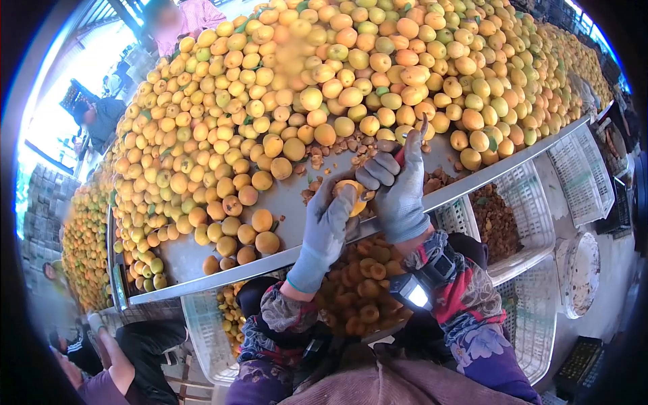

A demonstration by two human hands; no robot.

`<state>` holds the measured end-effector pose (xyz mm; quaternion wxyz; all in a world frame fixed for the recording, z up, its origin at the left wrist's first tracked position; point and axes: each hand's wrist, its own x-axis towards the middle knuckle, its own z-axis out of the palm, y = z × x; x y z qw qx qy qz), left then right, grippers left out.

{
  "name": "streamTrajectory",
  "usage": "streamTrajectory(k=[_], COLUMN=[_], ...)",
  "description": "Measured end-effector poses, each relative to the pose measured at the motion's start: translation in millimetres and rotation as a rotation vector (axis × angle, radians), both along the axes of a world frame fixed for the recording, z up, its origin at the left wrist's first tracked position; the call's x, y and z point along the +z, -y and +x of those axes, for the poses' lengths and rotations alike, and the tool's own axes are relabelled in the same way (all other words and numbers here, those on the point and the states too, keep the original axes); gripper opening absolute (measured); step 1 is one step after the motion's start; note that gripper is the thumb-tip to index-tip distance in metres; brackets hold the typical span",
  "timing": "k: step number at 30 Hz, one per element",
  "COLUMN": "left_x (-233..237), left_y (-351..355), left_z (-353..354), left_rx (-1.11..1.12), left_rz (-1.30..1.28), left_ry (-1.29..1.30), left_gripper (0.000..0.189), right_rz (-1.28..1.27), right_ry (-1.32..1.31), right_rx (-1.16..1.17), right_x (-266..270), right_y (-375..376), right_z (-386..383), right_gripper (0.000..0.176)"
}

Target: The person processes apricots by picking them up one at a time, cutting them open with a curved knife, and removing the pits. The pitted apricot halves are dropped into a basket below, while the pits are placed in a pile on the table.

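My left hand (325, 226), in a grey-blue glove, is closed around an apricot (356, 200) whose orange flesh shows between the fingers. Right beside it is my right hand (399, 192), also gloved, with its fingers curled around a small red-handled tool (400, 157). A dark, pointed tip of this tool sticks up past the thumb; its working end is hidden by the hand. Both hands are over the near edge of the metal table (273, 209). Beyond them a large heap of whole apricots (310, 98) covers the table, with brown pits and scraps (347, 150) at its front.
Under my hands sits a container of apricot pieces (368, 290). White plastic crates (526, 202) stand to the right, one holding brown pits (496, 219). A white bucket (578, 273) is farther right. Another person's legs (145, 347) are at lower left; other people are behind the heap.
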<state>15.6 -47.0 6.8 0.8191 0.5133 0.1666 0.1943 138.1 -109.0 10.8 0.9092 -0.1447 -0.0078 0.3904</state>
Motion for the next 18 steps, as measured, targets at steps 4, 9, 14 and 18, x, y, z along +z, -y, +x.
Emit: streamTrajectory(k=[4, 9, 14, 18], left_x=[-6, -10, -4, 0], left_y=[-1, -3, -1, 0], left_z=[4, 5, 4, -10], left_rx=[0.097, 0.227, 0.096, -0.136], left_rz=[0.021, -0.169, -0.199, 0.375], left_ry=[-0.033, -0.138, -0.095, 0.007], left_gripper=[0.037, 0.044, 0.032, 0.033], right_rz=[0.006, 0.005, -0.107, -0.16], right_ry=[0.01, 0.147, 0.219, 0.29], right_rx=[-0.04, -0.027, -0.15, -0.119], right_x=[7, 15, 20, 20], right_y=[-1, 1, 11, 20], right_z=[-10, -19, 3, 18], right_gripper=[0.047, 0.047, 0.045, 0.042])
